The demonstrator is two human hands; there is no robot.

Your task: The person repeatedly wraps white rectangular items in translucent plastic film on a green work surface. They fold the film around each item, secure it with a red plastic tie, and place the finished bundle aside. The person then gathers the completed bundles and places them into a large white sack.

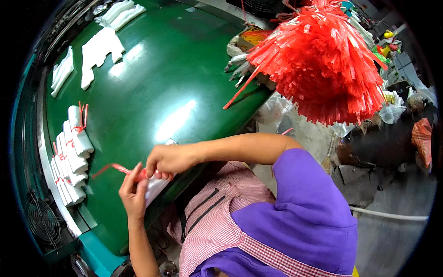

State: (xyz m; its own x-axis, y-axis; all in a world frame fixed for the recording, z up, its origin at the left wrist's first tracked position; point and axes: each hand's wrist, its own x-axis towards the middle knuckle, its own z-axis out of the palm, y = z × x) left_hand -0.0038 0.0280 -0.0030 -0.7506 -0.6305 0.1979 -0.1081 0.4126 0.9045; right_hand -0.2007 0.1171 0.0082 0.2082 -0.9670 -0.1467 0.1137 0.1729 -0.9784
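A glossy dark green table (152,78) is filling the left and middle of the view, its surface throwing back bright patches of light, with a metal rim and a teal edge along its left side and a small round fan grille (42,220) sitting low at the left corner. Beyond the table's far edge a cluttered workshop floor is showing, and a big bushy bunch of red plastic strips (323,64) is hanging over the right side. Both hands are working close together at the table's near edge: the left hand (134,194) is curling around a folded stack of thin white plastic bags (156,188), gripping it from below, while the right hand (168,159) is clenching over the top of the same stack and pinching a red strip (115,168) that is trailing off to the left. A row of tied white bundles (71,154), each bound with red strip, is lying along the table's left edge, and flat, soft-looking loose white bags (99,51) are resting farther back.
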